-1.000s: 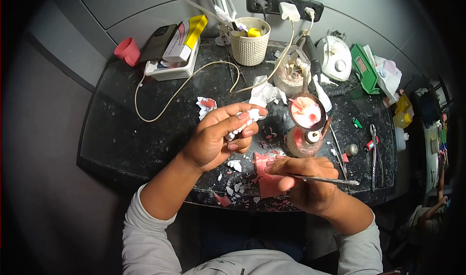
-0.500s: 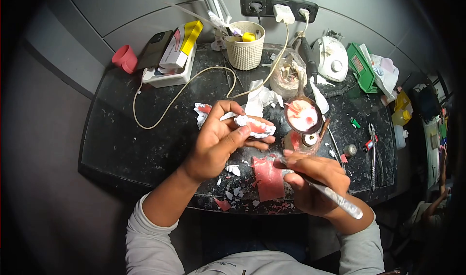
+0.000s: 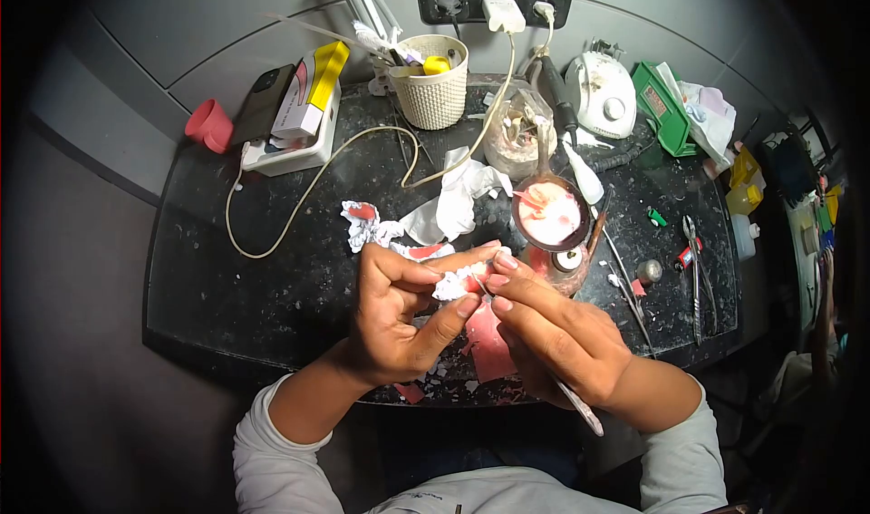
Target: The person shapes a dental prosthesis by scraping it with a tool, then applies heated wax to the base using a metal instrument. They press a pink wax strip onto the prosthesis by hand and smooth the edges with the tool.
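Observation:
My left hand pinches a small white plaster dental piece with pink wax on it, between thumb and fingers. My right hand grips the metal handle of a wax carving tool. Its thin tip meets the pink part of the dental piece, and the right fingertips are close against that piece. Below the hands a pink wax sheet lies on the bench, partly covered by my right hand. Just beyond my left hand rests another white piece with pink wax.
A long-handled pan of pink and white material sits above a burner. Crumpled white paper, a plaster-filled jar, a woven basket and a white cable are behind. Pliers lie right. Plaster and wax scraps litter the front.
My right hand has lifted from the wax sheet and brought the tool to the dental piece. My left hand has come slightly nearer and turned the piece. The whole view has shifted a little.

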The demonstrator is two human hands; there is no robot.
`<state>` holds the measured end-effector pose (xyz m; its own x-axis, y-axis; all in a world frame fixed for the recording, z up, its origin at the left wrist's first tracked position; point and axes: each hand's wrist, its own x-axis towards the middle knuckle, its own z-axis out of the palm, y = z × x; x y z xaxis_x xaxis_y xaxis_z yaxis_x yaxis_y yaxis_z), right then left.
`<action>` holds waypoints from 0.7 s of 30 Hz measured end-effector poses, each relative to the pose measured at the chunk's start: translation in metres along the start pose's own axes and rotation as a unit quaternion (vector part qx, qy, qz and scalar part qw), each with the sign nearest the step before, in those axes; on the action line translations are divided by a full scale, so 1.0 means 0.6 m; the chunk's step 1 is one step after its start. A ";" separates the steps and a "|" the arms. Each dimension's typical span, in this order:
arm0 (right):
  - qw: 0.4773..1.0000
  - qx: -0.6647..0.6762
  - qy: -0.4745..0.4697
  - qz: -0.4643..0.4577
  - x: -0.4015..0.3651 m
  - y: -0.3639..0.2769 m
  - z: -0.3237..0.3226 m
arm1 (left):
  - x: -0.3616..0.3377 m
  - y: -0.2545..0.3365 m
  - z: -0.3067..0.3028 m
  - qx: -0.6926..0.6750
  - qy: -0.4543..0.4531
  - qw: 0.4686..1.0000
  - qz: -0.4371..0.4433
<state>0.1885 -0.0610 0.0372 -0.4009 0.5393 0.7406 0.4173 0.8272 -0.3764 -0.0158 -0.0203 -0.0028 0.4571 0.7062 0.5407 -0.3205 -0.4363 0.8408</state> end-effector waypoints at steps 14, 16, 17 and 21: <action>1.000 -0.004 -0.020 -0.023 0.002 0.006 0.001 | -0.004 0.007 -0.003 0.020 -0.001 1.000 -0.001; 1.000 -0.012 -0.009 -0.023 0.002 0.007 0.003 | -0.005 0.008 -0.003 0.023 0.001 1.000 -0.006; 1.000 -0.013 -0.009 -0.024 0.002 0.007 0.003 | -0.006 0.005 -0.002 0.007 0.009 1.000 -0.007; 1.000 -0.019 -0.008 -0.024 0.001 0.011 0.005 | -0.008 0.002 -0.003 -0.013 0.022 0.999 -0.023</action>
<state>0.1886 -0.0546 0.0337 -0.4339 0.5021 0.7480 0.4281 0.8455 -0.3191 -0.0199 -0.0233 -0.0042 0.4349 0.7498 0.4988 -0.3216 -0.3880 0.8637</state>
